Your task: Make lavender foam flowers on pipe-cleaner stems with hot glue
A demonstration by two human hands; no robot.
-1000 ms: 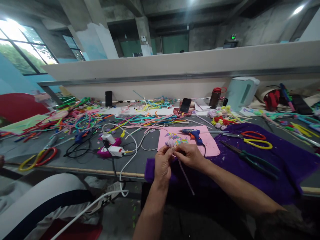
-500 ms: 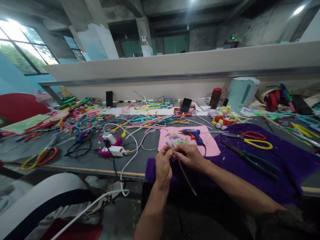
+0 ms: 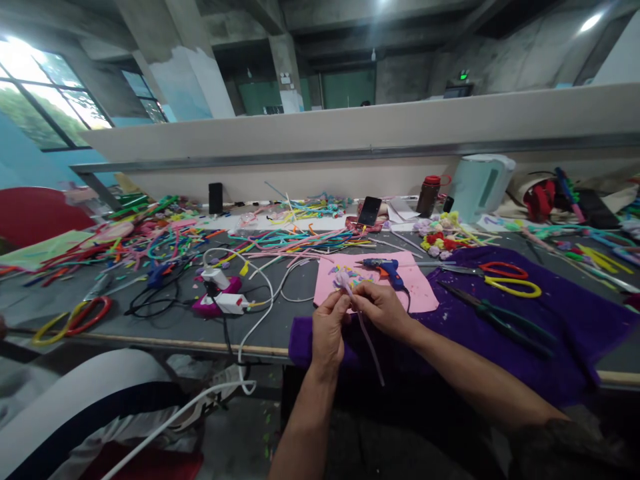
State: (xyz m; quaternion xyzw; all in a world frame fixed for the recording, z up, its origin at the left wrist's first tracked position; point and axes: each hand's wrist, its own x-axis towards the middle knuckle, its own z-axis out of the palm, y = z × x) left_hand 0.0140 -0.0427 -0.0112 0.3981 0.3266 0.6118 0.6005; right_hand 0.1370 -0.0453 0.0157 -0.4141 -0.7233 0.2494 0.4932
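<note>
Above the table's front edge, my left hand (image 3: 327, 328) pinches a lilac pipe cleaner (image 3: 371, 348) just below its bunched, flower-like top (image 3: 342, 280). Closed fingertips of my right hand (image 3: 383, 309) grip the same piece from the right, close against the left thumb. A long tail of it hangs down below both hands. Behind them lies a pink sheet (image 3: 423, 298) with small coloured snippets (image 3: 367, 279) on it. A blue glue gun (image 3: 390, 269) rests on that sheet, its nozzle pointing left. The exact grip between the fingertips is partly hidden.
Right of my hands, scissors (image 3: 513, 285) and dark-handled pliers (image 3: 500, 321) lie on a purple cloth (image 3: 575, 333). To the left are a power strip (image 3: 220, 300), a white cable (image 3: 273, 293) and more scissors (image 3: 75, 320). Pipe cleaners (image 3: 290, 241) cover the back. A person's leg (image 3: 115, 380) is at lower left.
The lilac bunched top now stands more clearly above the fingers, and its tail has swung slightly left. My right fingers have shifted a little upward along it.
</note>
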